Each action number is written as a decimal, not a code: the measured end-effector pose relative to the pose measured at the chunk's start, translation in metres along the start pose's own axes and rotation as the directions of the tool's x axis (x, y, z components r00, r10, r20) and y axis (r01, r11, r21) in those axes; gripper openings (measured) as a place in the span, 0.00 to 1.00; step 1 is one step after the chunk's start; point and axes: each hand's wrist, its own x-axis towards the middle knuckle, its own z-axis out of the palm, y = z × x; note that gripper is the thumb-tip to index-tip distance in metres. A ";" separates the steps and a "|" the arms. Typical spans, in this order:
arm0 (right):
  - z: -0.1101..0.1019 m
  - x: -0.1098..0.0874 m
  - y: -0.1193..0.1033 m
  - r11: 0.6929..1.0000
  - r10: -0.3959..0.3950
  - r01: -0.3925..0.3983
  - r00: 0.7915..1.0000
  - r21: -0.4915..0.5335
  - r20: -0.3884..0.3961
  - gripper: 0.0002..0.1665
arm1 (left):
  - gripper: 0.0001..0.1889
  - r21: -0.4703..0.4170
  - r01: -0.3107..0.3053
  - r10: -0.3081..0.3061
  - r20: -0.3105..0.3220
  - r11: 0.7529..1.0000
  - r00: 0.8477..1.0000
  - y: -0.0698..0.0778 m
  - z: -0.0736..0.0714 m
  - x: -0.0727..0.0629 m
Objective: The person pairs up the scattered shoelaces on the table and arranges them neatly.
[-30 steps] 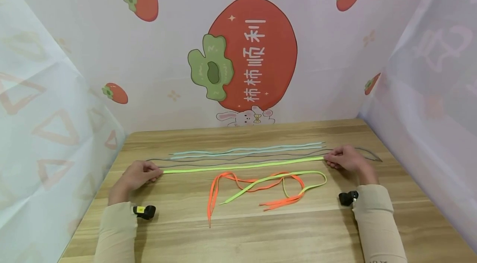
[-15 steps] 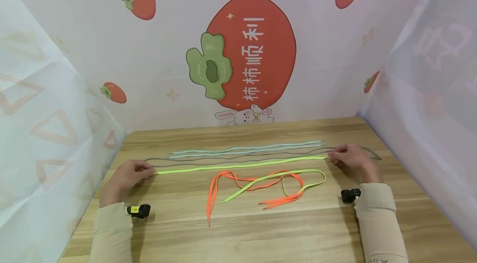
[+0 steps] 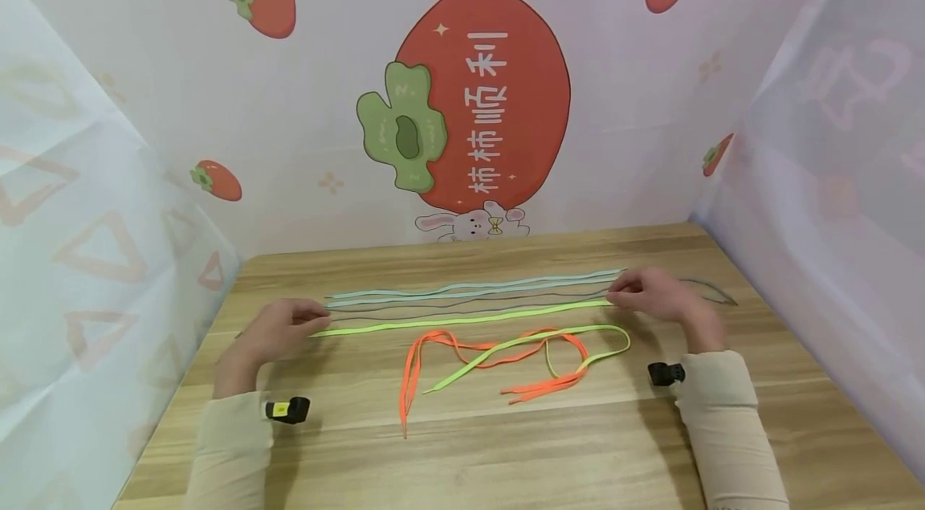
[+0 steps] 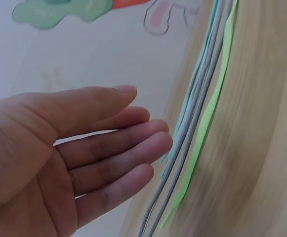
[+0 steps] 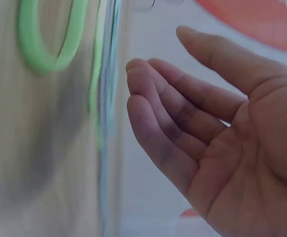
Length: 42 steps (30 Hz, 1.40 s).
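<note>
A straight yellow-green shoelace [image 3: 462,322] stretches across the table. Above its left end is my left hand [image 3: 278,328], and the left wrist view shows that hand's fingers [image 4: 133,148] loosely bent, holding nothing. At the other end, my right hand [image 3: 656,297] hovers near the lace tip; in the right wrist view its thumb and fingers [image 5: 158,133] are apart with nothing between them. Just behind the lace run grey shoelaces [image 4: 202,98], and behind those lie two light blue shoelaces [image 3: 506,283]. The right hand partly covers the lace ends.
Nearer the front lie orange shoelaces [image 3: 409,381], tangled with a second yellow-green shoelace [image 3: 462,372] that loops at the right. A wooden table [image 3: 462,462] bears everything. White printed sheets [image 3: 303,92] stand up at its back and both sides.
Both hands have let go of the straight yellow-green shoelace's ends. The left hand went outward, then back to the right; the right hand has lifted and shifted left. The laces look unmoved.
</note>
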 end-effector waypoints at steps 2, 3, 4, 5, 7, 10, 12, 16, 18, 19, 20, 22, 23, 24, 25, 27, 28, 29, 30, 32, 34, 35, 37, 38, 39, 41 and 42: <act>0.005 0.003 -0.012 0.999 -0.040 0.040 0.999 -0.034 0.004 0.18 | 0.15 -0.020 -0.043 0.044 0.012 0.999 0.999 0.009 0.005 0.004; 0.007 0.004 -0.018 0.997 -0.055 0.056 0.998 -0.050 0.008 0.17 | 0.14 -0.032 -0.066 0.066 0.019 0.997 0.998 0.013 0.008 0.007; 0.010 0.005 -0.025 0.995 -0.074 0.075 0.997 -0.066 0.013 0.16 | 0.14 -0.043 -0.083 0.084 0.023 0.996 0.996 0.017 0.011 0.009; 0.013 0.006 -0.030 0.992 -0.096 0.098 0.995 -0.084 0.019 0.16 | 0.14 -0.052 -0.097 0.099 0.032 0.994 0.995 0.022 0.013 0.010; 0.020 0.008 -0.041 0.987 -0.129 0.131 0.991 -0.092 0.030 0.14 | 0.12 -0.069 -0.135 0.138 0.046 0.988 0.989 0.030 0.017 0.012; 0.031 0.011 -0.057 0.979 -0.176 0.180 0.983 -0.097 0.046 0.11 | 0.11 -0.079 -0.161 0.167 0.065 0.984 0.984 0.040 0.024 0.015; 0.040 0.013 -0.067 0.973 -0.201 0.207 0.978 -0.101 0.059 0.09 | 0.11 -0.082 -0.183 0.190 0.076 0.980 0.979 0.047 0.029 0.016; 0.057 0.017 -0.083 0.953 -0.269 0.278 0.959 -0.117 0.092 0.07 | 0.11 -0.072 -0.238 0.244 0.107 0.969 0.964 0.064 0.043 0.018; 0.065 0.019 -0.088 0.942 -0.303 0.315 0.947 -0.120 0.104 0.07 | 0.11 -0.074 -0.266 0.274 0.135 0.961 0.952 0.074 0.053 0.019; 0.068 0.020 -0.090 0.936 -0.319 0.331 0.941 -0.118 0.111 0.08 | 0.11 -0.089 -0.276 0.287 0.154 0.957 0.945 0.079 0.058 0.019; 0.072 0.021 -0.091 0.934 -0.326 0.339 0.938 -0.115 0.116 0.08 | 0.11 -0.102 -0.290 0.304 0.171 0.952 0.937 0.084 0.063 0.020; 0.078 0.023 -0.091 0.929 -0.336 0.351 0.933 -0.116 0.128 0.09 | 0.10 -0.142 -0.303 0.328 0.212 0.942 0.921 0.092 0.071 0.021; 0.081 0.024 -0.091 0.928 -0.336 0.352 0.932 -0.122 0.133 0.09 | 0.10 -0.160 -0.302 0.333 0.231 0.940 0.914 0.095 0.075 0.021; 0.084 0.025 -0.091 0.931 -0.328 0.344 0.935 -0.121 0.138 0.09 | 0.10 -0.175 -0.305 0.342 0.248 0.936 0.907 0.098 0.078 0.021; 0.086 0.026 -0.091 0.930 -0.329 0.346 0.934 -0.126 0.143 0.08 | 0.09 -0.182 -0.307 0.347 0.261 0.934 0.901 0.101 0.081 0.021; 0.089 0.027 -0.091 0.927 -0.332 0.352 0.931 -0.130 0.153 0.07 | 0.09 -0.179 -0.312 0.353 0.280 0.933 0.893 0.105 0.087 0.021; 0.091 0.027 -0.091 0.927 -0.333 0.354 0.930 -0.127 0.157 0.06 | 0.09 -0.174 -0.317 0.356 0.287 0.932 0.889 0.107 0.088 0.021; 0.092 0.027 -0.092 0.926 -0.335 0.356 0.929 -0.127 0.158 0.06 | 0.08 -0.169 -0.323 0.360 0.291 0.931 0.886 0.109 0.090 0.021; 0.092 0.027 -0.092 0.925 -0.337 0.358 0.928 -0.126 0.160 0.05 | 0.08 -0.159 -0.329 0.363 0.296 0.931 0.884 0.111 0.092 0.020; 0.094 0.027 -0.093 0.927 -0.330 0.352 0.929 -0.126 0.167 0.04 | 0.08 -0.138 -0.341 0.367 0.302 0.930 0.880 0.113 0.094 0.020; 0.096 0.028 -0.094 0.931 -0.316 0.341 0.932 -0.132 0.179 0.04 | 0.08 -0.128 -0.348 0.370 0.309 0.929 0.876 0.116 0.096 0.019; 0.097 0.028 -0.094 0.932 -0.310 0.336 0.933 -0.133 0.186 0.04 | 0.07 -0.123 -0.350 0.371 0.312 0.929 0.875 0.118 0.096 0.019; 0.098 0.028 -0.095 0.936 -0.294 0.324 0.934 -0.136 0.203 0.04 | 0.07 -0.117 -0.359 0.377 0.315 0.926 0.871 0.121 0.096 0.018; 0.099 0.028 -0.096 0.937 -0.290 0.321 0.933 -0.134 0.212 0.04 | 0.07 -0.119 -0.360 0.379 0.317 0.925 0.870 0.122 0.096 0.018; 0.100 0.027 -0.097 0.939 -0.285 0.318 0.933 -0.131 0.220 0.04 | 0.07 -0.124 -0.359 0.380 0.320 0.925 0.868 0.124 0.096 0.017; 0.101 0.026 -0.099 0.943 -0.279 0.311 0.932 -0.116 0.232 0.05 | 0.07 -0.126 -0.361 0.382 0.319 0.924 0.867 0.126 0.096 0.016; 0.101 0.025 -0.100 0.946 -0.275 0.307 0.932 -0.109 0.238 0.06 | 0.06 -0.126 -0.362 0.383 0.319 0.924 0.867 0.127 0.096 0.016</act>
